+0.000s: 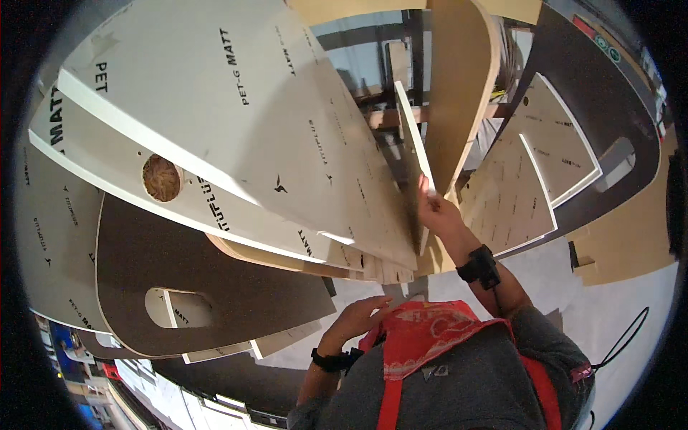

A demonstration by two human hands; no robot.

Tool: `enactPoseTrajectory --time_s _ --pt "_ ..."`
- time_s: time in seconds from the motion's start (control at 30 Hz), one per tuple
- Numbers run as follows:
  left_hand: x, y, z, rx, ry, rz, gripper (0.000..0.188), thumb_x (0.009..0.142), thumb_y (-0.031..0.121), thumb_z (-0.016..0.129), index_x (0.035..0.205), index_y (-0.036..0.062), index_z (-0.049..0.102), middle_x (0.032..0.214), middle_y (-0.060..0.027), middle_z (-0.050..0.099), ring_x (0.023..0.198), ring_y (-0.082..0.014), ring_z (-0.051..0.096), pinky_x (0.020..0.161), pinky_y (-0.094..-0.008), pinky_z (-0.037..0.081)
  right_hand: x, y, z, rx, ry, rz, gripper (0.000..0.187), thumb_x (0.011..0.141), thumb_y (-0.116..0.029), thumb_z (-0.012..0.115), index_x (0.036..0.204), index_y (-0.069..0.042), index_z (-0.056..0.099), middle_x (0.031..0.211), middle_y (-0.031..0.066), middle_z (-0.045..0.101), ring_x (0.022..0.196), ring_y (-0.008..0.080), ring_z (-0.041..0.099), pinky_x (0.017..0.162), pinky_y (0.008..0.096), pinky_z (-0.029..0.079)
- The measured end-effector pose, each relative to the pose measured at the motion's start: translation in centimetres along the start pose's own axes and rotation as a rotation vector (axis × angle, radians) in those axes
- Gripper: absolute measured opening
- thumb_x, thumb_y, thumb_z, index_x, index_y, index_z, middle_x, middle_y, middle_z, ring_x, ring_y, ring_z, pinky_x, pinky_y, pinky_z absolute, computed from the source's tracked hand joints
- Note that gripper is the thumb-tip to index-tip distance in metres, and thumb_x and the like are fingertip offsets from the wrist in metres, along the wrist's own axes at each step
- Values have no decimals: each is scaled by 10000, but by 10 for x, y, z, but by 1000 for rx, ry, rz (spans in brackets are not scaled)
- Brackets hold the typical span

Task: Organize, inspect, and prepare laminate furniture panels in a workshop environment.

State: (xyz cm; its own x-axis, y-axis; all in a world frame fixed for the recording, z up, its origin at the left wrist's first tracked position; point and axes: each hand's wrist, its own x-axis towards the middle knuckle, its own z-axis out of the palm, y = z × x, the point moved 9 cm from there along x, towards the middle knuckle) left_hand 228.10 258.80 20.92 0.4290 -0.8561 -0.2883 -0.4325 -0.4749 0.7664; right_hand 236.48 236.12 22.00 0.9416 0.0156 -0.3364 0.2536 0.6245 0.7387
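Note:
My right hand reaches forward, its fingers closed on the near edge of a narrow white panel that stands on edge. Close to the panel's right side rises a curved plywood board. Left of it lean large white printed panels; one panel behind has a round hole cut through it. My left hand is low by my chest, beside a red patterned bandana. Its fingers are stretched out and hold nothing I can see. Both my wrists wear black bands.
A dark brown board with a slotted handle hole leans at the lower left. On the right, white panels rest against another dark board with a similar slot. A wooden upright shows through the far gap. Pale floor lies at right.

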Motion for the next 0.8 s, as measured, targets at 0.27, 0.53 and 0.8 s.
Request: enactPoseTrajectory --time_s 0.27,0.53,0.8 --pt "29 3 -4 5 -11 -11 370 913 331 510 1190 92 557 1129 -123 616 1013 -293 598 872 -380 465 -20 11 -38 -106 -2 -11 359 982 -158 365 1208 117 406 1175 226 517 1057 273 552 900 337 507" --pt "79 19 30 48 -264 55 357 915 384 456 1099 98 563 963 -174 635 897 -352 606 763 -418 478 -54 59 -102 -513 270 178 351 954 -255 464 1097 64 489 1033 171 599 955 251 610 876 314 518" --pt "101 58 58 207 -535 225 428 922 420 392 1103 65 549 952 -198 635 866 -368 612 733 -444 472 -92 21 -57 -1179 24 360 303 936 -310 505 1094 -55 550 1022 122 612 937 181 604 753 273 527"
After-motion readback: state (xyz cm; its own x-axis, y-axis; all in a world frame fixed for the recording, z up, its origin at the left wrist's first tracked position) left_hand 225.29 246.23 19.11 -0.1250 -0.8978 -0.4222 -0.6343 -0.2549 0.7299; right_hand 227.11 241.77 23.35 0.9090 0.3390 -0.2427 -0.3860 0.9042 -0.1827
